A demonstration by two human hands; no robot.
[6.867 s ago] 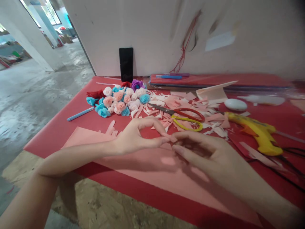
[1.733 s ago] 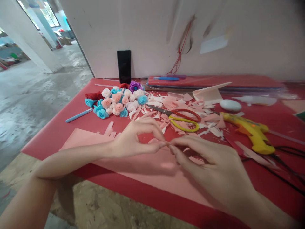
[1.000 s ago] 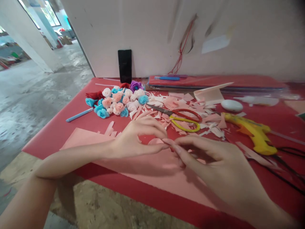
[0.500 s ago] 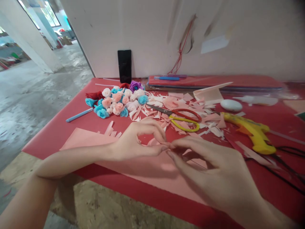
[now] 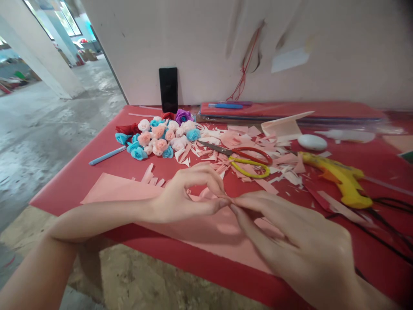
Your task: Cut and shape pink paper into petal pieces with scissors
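Observation:
My left hand (image 5: 190,193) is closed in a pinch, thumb against fingertips. My right hand (image 5: 297,237) meets it there, its thumb and fingers pressed together at the same spot. Between them is a small pink paper piece (image 5: 207,193), mostly hidden by the left fingers. Below both hands lies a large pink paper sheet (image 5: 222,241) on the red tabletop (image 5: 64,185). Just beyond the hands, scissors (image 5: 248,168) with one red and one yellow handle rest on pink and white paper scraps (image 5: 235,137).
Paper roses (image 5: 160,145) in several colours are heaped at the back left, near a blue pen (image 5: 107,155) and a leaning phone (image 5: 168,89). To the right lie a yellow glue gun (image 5: 342,176) with a black cord and a white oval object (image 5: 312,142). A pale wall panel (image 5: 200,47) stands behind.
My right hand has turned slightly and its fingers have drawn closer together, with the back of the hand a little further right. The left hand has barely moved.

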